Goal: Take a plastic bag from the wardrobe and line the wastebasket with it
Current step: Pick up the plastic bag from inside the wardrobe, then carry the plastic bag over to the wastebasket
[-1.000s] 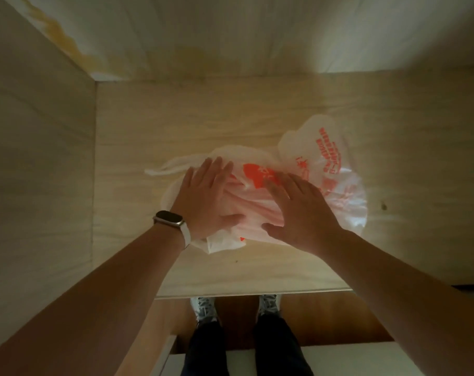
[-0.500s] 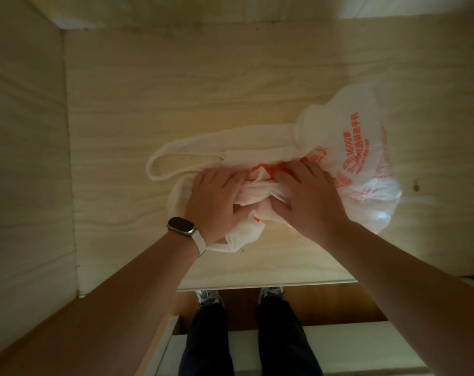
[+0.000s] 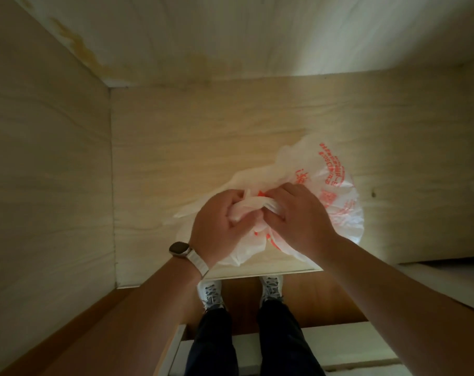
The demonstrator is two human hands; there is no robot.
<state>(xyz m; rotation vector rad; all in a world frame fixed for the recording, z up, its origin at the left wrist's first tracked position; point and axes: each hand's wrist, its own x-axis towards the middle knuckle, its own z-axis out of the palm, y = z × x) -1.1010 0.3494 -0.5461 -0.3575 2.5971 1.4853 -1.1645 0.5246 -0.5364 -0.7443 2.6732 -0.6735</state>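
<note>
Both hands are bunched up on the bag here. The left hand is curled into a loose fist around a gathered wad of the white plastic, fingers folded in and thumb tucked against it. The right hand is doing the same from the other side, fingers bent down and pinching the crumpled folds, so the two sit knuckle to knuckle with the plastic squeezed between them. There's a watch with a pale strap on the left wrist. The bag is white with red print, and the rest of it puffs out to the right and behind the hands, resting on the shelf near its front edge. The shelf is pale wood grain, boxed in by a side wall on the left and a back panel with a yellowish stain toward the upper left. It's pretty dim in there. Below the shelf edge you can see a brown floor, white sneakers and dark trousers, plus a light board lower down.
</note>
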